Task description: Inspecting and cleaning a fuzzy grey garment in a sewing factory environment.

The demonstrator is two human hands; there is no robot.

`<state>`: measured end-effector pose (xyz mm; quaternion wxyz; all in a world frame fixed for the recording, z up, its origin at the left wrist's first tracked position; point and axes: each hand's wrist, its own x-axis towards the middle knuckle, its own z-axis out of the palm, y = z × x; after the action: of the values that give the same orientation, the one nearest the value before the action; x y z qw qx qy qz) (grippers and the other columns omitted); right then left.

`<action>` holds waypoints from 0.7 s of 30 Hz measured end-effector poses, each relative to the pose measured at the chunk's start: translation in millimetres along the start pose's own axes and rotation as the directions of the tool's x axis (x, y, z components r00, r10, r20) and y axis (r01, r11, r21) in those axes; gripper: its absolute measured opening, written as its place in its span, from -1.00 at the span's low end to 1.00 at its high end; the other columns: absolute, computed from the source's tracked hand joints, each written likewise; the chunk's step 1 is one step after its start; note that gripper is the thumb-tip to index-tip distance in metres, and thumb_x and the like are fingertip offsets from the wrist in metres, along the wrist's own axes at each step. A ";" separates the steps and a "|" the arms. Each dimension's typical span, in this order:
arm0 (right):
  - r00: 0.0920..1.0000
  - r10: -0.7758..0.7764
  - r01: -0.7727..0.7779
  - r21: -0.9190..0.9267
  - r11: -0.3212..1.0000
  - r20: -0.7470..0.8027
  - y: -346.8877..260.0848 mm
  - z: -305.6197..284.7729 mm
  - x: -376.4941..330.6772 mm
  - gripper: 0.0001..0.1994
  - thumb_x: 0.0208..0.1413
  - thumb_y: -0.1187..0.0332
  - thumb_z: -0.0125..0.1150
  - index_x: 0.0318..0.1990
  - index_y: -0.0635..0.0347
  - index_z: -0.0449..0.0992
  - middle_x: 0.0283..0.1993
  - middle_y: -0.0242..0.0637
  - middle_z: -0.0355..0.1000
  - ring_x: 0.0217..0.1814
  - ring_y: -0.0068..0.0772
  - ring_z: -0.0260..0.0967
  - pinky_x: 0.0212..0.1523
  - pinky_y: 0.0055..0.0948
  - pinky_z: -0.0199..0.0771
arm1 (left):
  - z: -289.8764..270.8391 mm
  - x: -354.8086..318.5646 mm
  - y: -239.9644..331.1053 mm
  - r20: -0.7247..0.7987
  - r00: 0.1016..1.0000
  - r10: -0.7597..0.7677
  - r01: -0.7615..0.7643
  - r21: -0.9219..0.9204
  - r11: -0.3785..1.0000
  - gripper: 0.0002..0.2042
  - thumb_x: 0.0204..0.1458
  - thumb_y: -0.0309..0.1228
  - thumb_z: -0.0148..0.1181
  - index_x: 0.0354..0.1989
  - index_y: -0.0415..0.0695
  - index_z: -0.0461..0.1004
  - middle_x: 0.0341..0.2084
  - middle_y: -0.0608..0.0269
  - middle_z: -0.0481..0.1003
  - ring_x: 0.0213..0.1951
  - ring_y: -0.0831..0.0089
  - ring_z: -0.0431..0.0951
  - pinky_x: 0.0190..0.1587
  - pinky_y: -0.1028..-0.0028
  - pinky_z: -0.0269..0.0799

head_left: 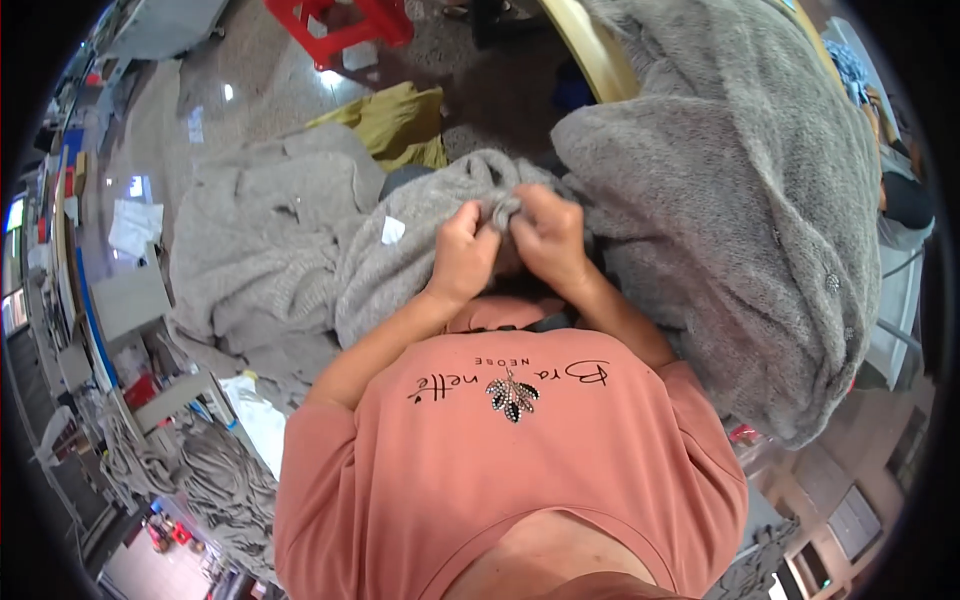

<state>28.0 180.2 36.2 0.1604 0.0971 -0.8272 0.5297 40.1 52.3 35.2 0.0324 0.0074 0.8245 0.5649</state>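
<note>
A grey knitted garment [400, 255] lies bunched across my lap, with a small white label on it. My left hand [466, 252] is closed on a fold of its edge. Right beside it, my right hand [546, 238] grips the same edge, so a short rolled bit of knit stands up between the two fists. The fingertips are curled in and partly hidden. Beyond the hands, the rest of the garment sits in loose folds.
More grey knitwear [260, 235] is heaped at my left, and a large grey pile [720, 200] rises at my right. An olive cloth [400, 120] lies ahead on the floor, near a red plastic stool [345, 40]. Several cluttered benches line the left side.
</note>
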 end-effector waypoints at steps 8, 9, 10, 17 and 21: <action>0.888 0.347 -0.434 0.295 0.851 0.303 21.7 -21.5 -22.5 -0.85 -0.16 0.63 -0.05 -0.39 0.37 0.41 -0.54 -0.48 0.31 -0.48 -0.72 0.18 -0.49 -0.70 0.19 | -71.0 -1.8 2.4 0.316 0.909 -0.272 0.384 -0.382 0.841 -0.97 -0.17 -0.59 0.09 -0.53 -0.27 0.43 -0.62 0.39 0.43 -0.57 0.70 0.33 -0.50 0.66 0.25; 0.852 0.353 -0.479 0.304 0.823 0.387 24.0 -23.6 -25.7 -0.85 -0.18 0.61 -0.02 -0.39 0.35 0.42 -0.55 -0.41 0.33 -0.47 -0.70 0.20 -0.46 -0.67 0.21 | -72.6 0.0 5.6 0.307 0.910 -0.279 0.387 -0.385 0.838 -0.97 -0.17 -0.59 0.09 -0.53 -0.27 0.43 -0.62 0.39 0.43 -0.57 0.70 0.33 -0.50 0.66 0.25; 0.810 0.355 -0.526 0.308 0.793 0.467 27.0 -26.6 -28.8 -0.85 -0.19 0.58 0.00 -0.39 0.34 0.44 -0.55 -0.35 0.35 -0.46 -0.68 0.22 -0.43 -0.64 0.24 | -72.9 1.8 8.5 0.312 0.902 -0.299 0.421 -0.481 0.769 -0.98 -0.18 -0.59 0.10 -0.54 -0.27 0.44 -0.62 0.39 0.43 -0.57 0.72 0.33 -0.50 0.67 0.24; 0.963 -0.174 0.137 0.185 0.973 0.204 -21.4 -18.5 5.0 -0.87 -0.20 0.55 0.10 -0.40 0.31 0.44 -0.47 -0.22 0.36 -0.51 -0.39 0.28 -0.44 -0.56 0.26 | -55.5 -7.3 12.3 0.368 0.891 -0.266 0.402 -0.364 0.840 -0.94 -0.22 -0.62 0.07 -0.53 -0.27 0.45 -0.58 0.35 0.45 -0.51 0.70 0.37 -0.42 0.67 0.27; 0.844 0.074 -0.245 0.258 0.935 0.531 -22.4 -11.6 -0.4 -0.95 -0.18 0.57 0.09 -0.51 0.34 0.36 -0.58 -0.28 0.26 -0.55 -0.43 0.23 -0.53 -0.52 0.21 | -47.7 -7.5 12.8 0.363 0.899 -0.246 0.357 -0.280 0.891 -0.93 -0.23 -0.64 0.05 -0.52 -0.28 0.44 -0.57 0.34 0.45 -0.51 0.69 0.37 -0.42 0.68 0.27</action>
<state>37.7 181.4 59.4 -0.1286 0.1890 -0.7493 0.6216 44.3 12.1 64.6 0.2540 -0.0369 0.6892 0.6776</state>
